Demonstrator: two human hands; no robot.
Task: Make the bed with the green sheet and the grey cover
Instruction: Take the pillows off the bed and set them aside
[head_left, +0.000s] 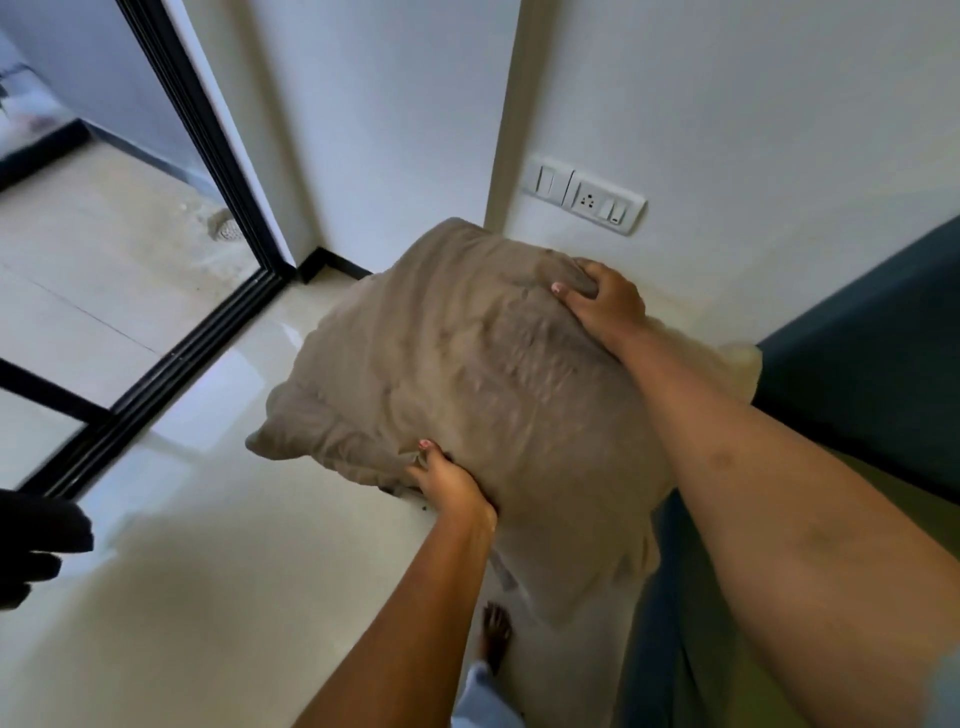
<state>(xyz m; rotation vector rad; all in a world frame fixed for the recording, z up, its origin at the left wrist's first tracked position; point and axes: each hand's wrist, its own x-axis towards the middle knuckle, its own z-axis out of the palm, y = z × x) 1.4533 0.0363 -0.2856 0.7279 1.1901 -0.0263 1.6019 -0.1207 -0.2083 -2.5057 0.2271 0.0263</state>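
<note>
Pillow (467, 374), one, is being gripped below the switch panel (584, 195) by left hand (451, 483) and right hand (605, 304), fingers clenched into it.

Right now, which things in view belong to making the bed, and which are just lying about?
Job: grey-covered pillow, gripped by left hand and right hand; green sheet; bed.
Lying about: switches; sliding door; floor drain; dark thing at the left edge.
</note>
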